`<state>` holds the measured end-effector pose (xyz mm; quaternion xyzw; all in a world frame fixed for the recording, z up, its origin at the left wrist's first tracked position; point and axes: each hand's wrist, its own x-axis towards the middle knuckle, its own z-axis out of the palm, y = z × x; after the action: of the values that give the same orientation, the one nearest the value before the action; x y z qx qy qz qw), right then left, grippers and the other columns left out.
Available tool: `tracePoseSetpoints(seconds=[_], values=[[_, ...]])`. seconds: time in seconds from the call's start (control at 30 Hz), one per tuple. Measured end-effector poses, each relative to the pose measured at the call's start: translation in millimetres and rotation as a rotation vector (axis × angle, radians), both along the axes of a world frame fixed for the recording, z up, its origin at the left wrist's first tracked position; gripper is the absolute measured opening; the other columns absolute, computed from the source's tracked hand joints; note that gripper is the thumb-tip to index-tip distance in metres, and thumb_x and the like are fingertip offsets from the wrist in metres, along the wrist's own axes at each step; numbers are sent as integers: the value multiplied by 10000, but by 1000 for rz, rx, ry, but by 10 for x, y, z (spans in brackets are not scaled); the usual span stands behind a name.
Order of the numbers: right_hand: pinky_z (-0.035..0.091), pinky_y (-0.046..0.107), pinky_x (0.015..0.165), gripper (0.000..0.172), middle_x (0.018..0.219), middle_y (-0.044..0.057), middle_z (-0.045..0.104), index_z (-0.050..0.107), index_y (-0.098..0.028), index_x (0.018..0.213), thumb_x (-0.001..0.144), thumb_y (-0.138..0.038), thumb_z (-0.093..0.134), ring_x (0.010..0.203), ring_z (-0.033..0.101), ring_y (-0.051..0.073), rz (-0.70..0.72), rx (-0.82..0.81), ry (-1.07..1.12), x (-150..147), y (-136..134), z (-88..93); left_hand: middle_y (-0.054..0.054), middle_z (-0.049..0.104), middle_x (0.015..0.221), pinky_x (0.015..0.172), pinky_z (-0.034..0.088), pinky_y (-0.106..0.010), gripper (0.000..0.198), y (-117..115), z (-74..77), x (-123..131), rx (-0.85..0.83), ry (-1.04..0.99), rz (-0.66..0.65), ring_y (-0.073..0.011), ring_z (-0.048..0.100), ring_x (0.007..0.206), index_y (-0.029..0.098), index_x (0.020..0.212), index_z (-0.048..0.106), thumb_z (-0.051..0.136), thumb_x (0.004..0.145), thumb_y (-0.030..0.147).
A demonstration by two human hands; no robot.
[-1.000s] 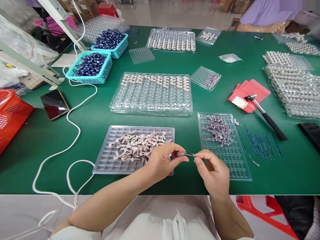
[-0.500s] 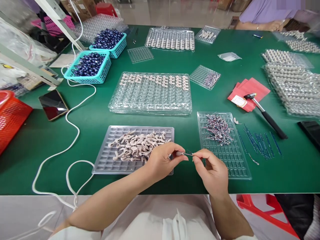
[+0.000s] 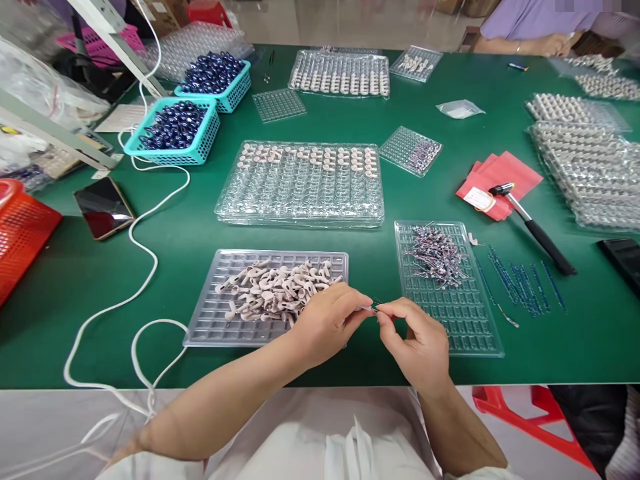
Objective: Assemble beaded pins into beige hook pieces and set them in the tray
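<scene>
My left hand (image 3: 330, 321) pinches a small beige cap piece just above the green table's near edge. My right hand (image 3: 413, 343) pinches a thin wired component, and its fingertips meet the left hand's; the wire runs into the beige piece. To the left lies a clear tray (image 3: 220, 320) heaped with beige pieces (image 3: 277, 290). On the right, another clear tray (image 3: 465, 327) holds a pile of wired components (image 3: 435, 257). Beyond them sits a large clear tray (image 3: 300, 200) with rows of beige pieces along its far side.
Two teal baskets of dark blue parts (image 3: 173, 130) stand back left beside a phone (image 3: 103, 207) and white cable (image 3: 145, 247). A hammer (image 3: 533, 227) lies on red paper (image 3: 500, 180) at right, near blue wire bits (image 3: 520, 280). Another person's arm (image 3: 530, 43) rests back right.
My two hands have closed together; the gap with the visible wire between the fingertips has shrunk, and the right hand has shifted slightly left.
</scene>
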<state>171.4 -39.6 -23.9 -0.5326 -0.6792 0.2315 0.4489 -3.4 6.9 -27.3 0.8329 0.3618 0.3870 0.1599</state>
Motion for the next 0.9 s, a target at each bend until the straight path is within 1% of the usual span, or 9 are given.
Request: tracePoseSetpoints(seconds=[0.3, 0.43, 0.57, 0.63, 0.7, 0.77, 0.8, 0.83, 0.9], values=[[502, 231, 628, 120, 764, -8, 668, 648, -206, 889, 883, -101, 589, 653, 608, 98, 13, 1, -61, -1, 13, -4, -5, 711, 778, 659, 490, -194, 43, -30, -37, -15, 51, 103, -3, -86, 627, 709, 158, 922, 621, 595, 894, 178], [517, 228, 653, 122, 796, -5, 684, 664, -199, 922, 890, -103, 596, 680, 623, 93, 38, -16, -54, 9, 19, -27, 4, 720, 786, 680, 507, -205, 49, -23, -46, -20, 59, 139, -21, -94, 652, 726, 163, 918, 625, 593, 885, 149], [534, 237, 668, 119, 842, 11, 709, 681, -200, 969, 921, -142, 589, 721, 653, 108, 69, -30, -66, 18, 24, -38, 4, 726, 800, 689, 526, -218, 55, -27, -65, -24, 91, 174, -27, -99, 666, 732, 166, 929, 610, 583, 888, 141], [541, 243, 690, 112, 872, 21, 719, 682, -200, 980, 931, -158, 591, 766, 670, 120, 78, -34, -71, 13, 25, -37, -3, 735, 822, 702, 545, -221, 120, -43, -88, -19, 114, 186, -20, -102, 681, 749, 164, 1016, 594, 573, 899, 150], [542, 252, 709, 109, 891, 27, 721, 679, -201, 983, 940, -170, 584, 795, 675, 129, 83, -37, -74, 5, 26, -32, -15, 748, 864, 722, 567, -220, 275, -61, -112, -8, 126, 189, 0, -104, 702, 790, 159, 1188, 540, 560, 913, 162], [533, 254, 701, 102, 874, 23, 711, 669, -202, 966, 942, -174, 573, 777, 665, 126, 85, -47, -83, 1, 26, -22, -27, 759, 928, 760, 587, -225, 424, -70, -116, 3, 89, 181, 11, -109, 719, 857, 169, 1335, 449, 552, 924, 174], [525, 251, 691, 95, 852, 16, 701, 660, -202, 944, 939, -172, 570, 756, 655, 121, 80, -54, -86, 3, 28, -15, -31, 761, 968, 787, 595, -233, 462, -68, -105, 5, 39, 172, 10, -113, 723, 902, 180, 1367, 427, 557, 924, 181], [516, 246, 679, 87, 826, 7, 688, 647, -201, 914, 933, -169, 568, 731, 641, 114, 67, -63, -86, 9, 30, -7, -35, 759, 1012, 806, 600, -240, 476, -60, -84, 5, -32, 157, 8, -119, 723, 938, 192, 1371, 434, 576, 917, 196], [500, 241, 664, 88, 790, -5, 662, 620, -200, 858, 921, -166, 569, 697, 614, 105, 29, -81, -84, 30, 35, 9, -49, 748, 1085, 812, 604, -245, 474, -31, -19, -5, -220, 109, -4, -131, 721, 965, 199, 1327, 504, 646, 878, 254]])
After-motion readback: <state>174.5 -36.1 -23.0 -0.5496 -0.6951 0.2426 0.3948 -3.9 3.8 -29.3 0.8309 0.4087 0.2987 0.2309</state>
